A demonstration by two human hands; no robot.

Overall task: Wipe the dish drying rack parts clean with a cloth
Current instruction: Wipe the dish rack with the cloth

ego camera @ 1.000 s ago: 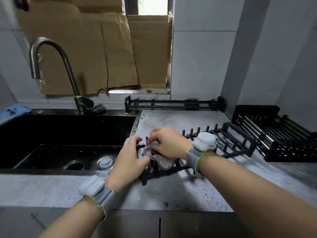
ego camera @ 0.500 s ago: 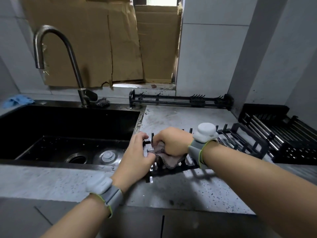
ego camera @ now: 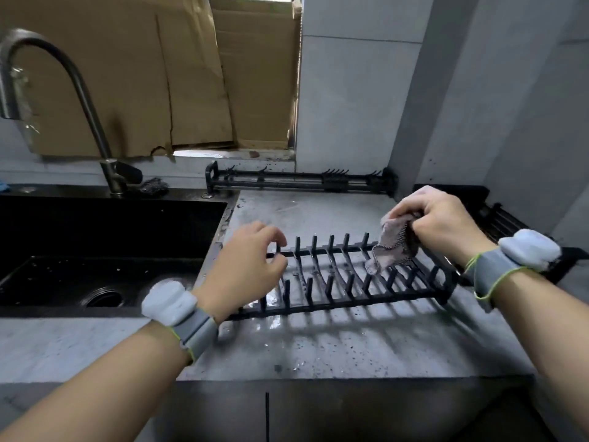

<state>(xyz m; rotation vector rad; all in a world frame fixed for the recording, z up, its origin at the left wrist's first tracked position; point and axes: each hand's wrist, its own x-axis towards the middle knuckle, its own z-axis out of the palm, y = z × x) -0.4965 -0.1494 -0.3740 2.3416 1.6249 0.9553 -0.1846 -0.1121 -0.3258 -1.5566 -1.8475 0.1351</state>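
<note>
A black plate rack with rows of upright pegs lies on the wet grey counter, right of the sink. My left hand is at the rack's left end, with curled fingers and thumb pinching the end rail. My right hand grips a crumpled grey-pink cloth and holds it just over the rack's far right pegs. The cloth's lower edge hangs down among the pegs.
A long black rack rail lies along the back wall. A black rack basket sits at the far right, partly behind my right wrist. The dark sink, its faucet and a dark scrubber are on the left.
My right hand has carried the cloth from the rack's left end, next to my left hand, over to its right end. My left hand has stayed at the left end.
</note>
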